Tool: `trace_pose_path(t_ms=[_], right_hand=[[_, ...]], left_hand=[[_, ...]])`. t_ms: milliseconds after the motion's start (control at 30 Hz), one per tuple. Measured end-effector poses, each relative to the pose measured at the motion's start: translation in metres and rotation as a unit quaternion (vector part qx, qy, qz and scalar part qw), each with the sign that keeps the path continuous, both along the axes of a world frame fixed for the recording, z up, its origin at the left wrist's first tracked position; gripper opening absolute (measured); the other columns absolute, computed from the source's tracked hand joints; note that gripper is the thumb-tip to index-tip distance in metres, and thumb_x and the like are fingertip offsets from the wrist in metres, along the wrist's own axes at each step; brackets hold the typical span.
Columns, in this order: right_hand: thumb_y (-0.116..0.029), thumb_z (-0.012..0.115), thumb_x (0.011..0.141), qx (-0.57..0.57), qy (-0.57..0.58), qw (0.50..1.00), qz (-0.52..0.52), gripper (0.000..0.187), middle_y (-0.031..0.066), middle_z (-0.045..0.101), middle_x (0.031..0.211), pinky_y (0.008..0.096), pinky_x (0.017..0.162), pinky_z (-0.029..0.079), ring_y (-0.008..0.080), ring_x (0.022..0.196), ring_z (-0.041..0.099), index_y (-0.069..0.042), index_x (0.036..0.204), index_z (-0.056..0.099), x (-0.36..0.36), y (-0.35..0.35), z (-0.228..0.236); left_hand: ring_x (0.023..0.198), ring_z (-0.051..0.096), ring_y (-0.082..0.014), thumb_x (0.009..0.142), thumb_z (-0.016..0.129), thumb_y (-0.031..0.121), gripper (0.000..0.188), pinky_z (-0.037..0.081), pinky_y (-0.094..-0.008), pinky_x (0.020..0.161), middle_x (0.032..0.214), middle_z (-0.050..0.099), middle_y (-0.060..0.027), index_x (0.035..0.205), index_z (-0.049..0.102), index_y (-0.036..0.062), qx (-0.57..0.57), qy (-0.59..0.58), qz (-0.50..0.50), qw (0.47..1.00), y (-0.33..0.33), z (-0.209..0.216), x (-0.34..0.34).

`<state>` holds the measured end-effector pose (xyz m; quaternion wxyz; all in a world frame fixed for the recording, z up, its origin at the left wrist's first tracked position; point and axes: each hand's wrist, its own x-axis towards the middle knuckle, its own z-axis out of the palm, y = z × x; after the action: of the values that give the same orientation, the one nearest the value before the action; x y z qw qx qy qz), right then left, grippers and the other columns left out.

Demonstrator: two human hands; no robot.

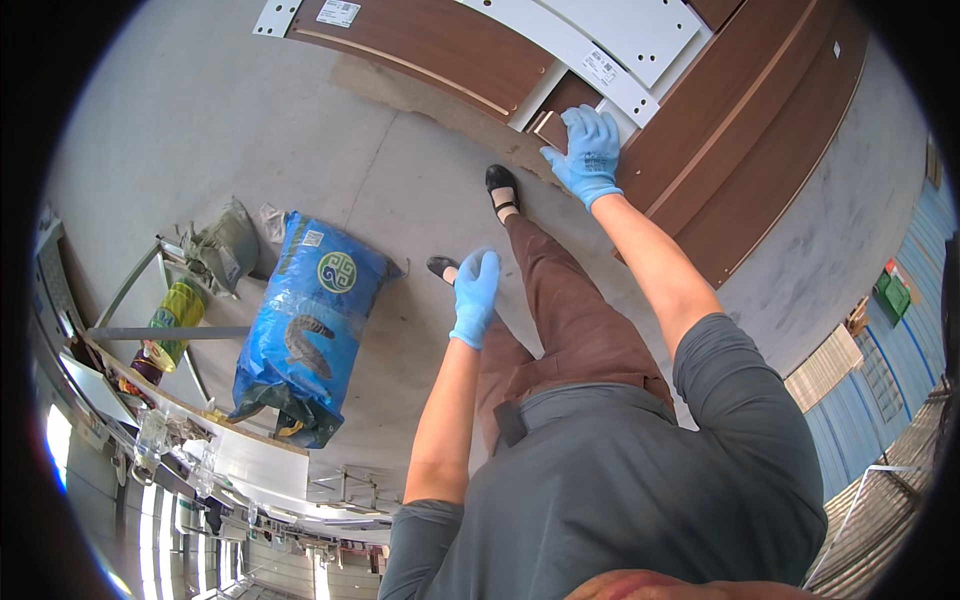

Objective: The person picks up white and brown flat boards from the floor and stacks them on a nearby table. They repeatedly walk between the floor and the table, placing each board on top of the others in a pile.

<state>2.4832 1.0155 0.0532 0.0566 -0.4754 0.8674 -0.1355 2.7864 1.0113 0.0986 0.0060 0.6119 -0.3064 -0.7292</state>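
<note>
Both my hands wear light blue gloves. My right hand reaches forward to the stacked panels and grips a small brown board with a pale edge, its fingers over the top. Just beyond it lies a white panel with round holes and a paper label. Long brown panels are stacked to the right, and another brown panel extends to the left. My left hand hangs in front of my body, fingers curled together; whatever may be inside them is hidden.
A full blue sack stands on the concrete floor to my left, beside a metal frame with a yellow-green bag and a grey sack. My black shoes are close to the panel stack. Blue corrugated sheeting is at the right.
</note>
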Motion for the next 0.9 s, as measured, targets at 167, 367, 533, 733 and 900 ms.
trace_pose_path(t_ms=[167, 367, 533, 733, 900], right_hand=[[-0.035, 0.092, 0.061, 0.028, -0.002, 1.000, -0.010, 0.066, 0.0116, 0.063, 0.116, 0.0492, 0.112, 0.035, 0.0293, 0.120, 0.057, -0.010, 0.115, 0.061, 0.001, -0.002, 0.000], [-0.033, 0.088, 0.065, 0.030, -0.018, 0.999, 0.011, 0.060, 0.0130, 0.065, 0.111, 0.0512, 0.108, 0.038, 0.0323, 0.111, 0.060, -0.010, 0.113, 0.061, -0.002, -0.004, 0.009], [-0.032, 0.087, 0.066, 0.049, -0.018, 0.999, 0.014, 0.059, 0.0130, 0.066, 0.112, 0.0515, 0.111, 0.037, 0.0308, 0.113, 0.061, -0.009, 0.115, 0.061, 0.001, -0.005, 0.008], [-0.034, 0.086, 0.069, 0.056, 0.006, 0.998, 0.015, 0.067, 0.0137, 0.066, 0.115, 0.0515, 0.113, 0.034, 0.0297, 0.116, 0.061, -0.006, 0.124, 0.059, 0.004, -0.002, -0.001], [-0.035, 0.086, 0.071, 0.082, 0.014, 0.996, 0.016, 0.073, 0.0135, 0.066, 0.115, 0.0520, 0.114, 0.034, 0.0291, 0.116, 0.060, -0.006, 0.130, 0.055, 0.007, -0.002, -0.004]], left_hand=[[0.089, 0.065, -0.0104, 0.102, 0.064, 0.027, 0.038, 0.053, -0.0256, 0.079, 0.107, 0.069, -0.0047, 0.129, 0.063, -0.0010, -0.018, -0.026, -0.034, 0.999, 0.011, -0.011, 0.012], [0.090, 0.065, -0.0109, 0.102, 0.063, 0.027, 0.038, 0.054, -0.0261, 0.080, 0.108, 0.070, -0.0048, 0.129, 0.063, -0.0004, -0.001, -0.015, -0.009, 1.000, 0.010, -0.004, 0.006], [0.096, 0.065, -0.0143, 0.101, 0.063, 0.025, 0.042, 0.052, -0.0292, 0.089, 0.111, 0.069, -0.0074, 0.130, 0.062, -0.0049, 0.014, -0.013, -0.003, 1.000, 0.010, -0.001, 0.001], [0.089, 0.065, -0.0114, 0.102, 0.064, 0.026, 0.037, 0.054, -0.0266, 0.080, 0.107, 0.070, -0.0051, 0.127, 0.064, -0.0006, 0.006, -0.010, 0.004, 1.000, 0.016, -0.005, 0.002], [0.086, 0.065, -0.0103, 0.102, 0.065, 0.024, 0.033, 0.054, -0.0254, 0.077, 0.105, 0.069, -0.0041, 0.125, 0.064, -0.0001, 0.008, -0.014, 0.011, 1.000, 0.020, -0.009, 0.005]])
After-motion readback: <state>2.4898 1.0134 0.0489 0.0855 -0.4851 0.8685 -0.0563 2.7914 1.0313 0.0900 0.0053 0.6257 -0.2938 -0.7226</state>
